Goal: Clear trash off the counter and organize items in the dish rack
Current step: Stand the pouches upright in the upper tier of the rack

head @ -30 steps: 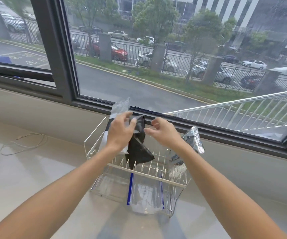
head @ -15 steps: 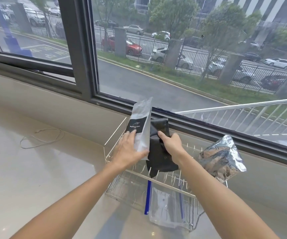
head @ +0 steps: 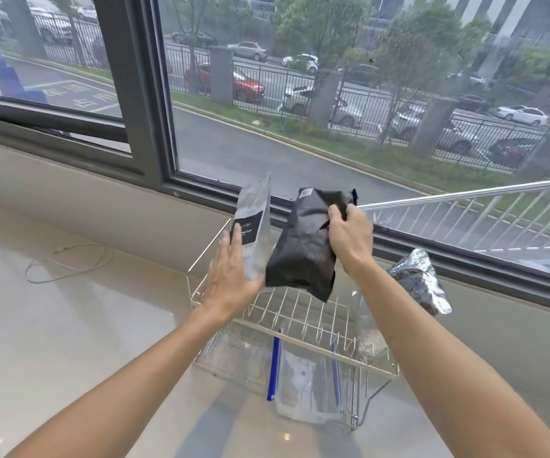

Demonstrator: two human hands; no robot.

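Note:
A wire dish rack (head: 303, 342) stands on the pale counter below the window. My right hand (head: 349, 236) grips a black pouch (head: 306, 249) by its upper edge and holds it lifted above the rack. My left hand (head: 230, 276) rests flat against a grey pouch with a black label (head: 254, 226), which stands upright at the rack's left side. A crumpled silver foil bag (head: 422, 282) leans at the rack's right end. A clear zip bag with blue strips (head: 303, 385) lies under the rack's wires.
A thin white cable (head: 65, 262) lies looped on the counter to the left. The dark window frame (head: 148, 104) and a beige sill wall run right behind the rack. The counter (head: 69, 342) stretches left and toward me.
My right hand has lifted the black pouch up and rightward, away from the grey pouch. My left hand stays on the grey pouch. The view has swung left.

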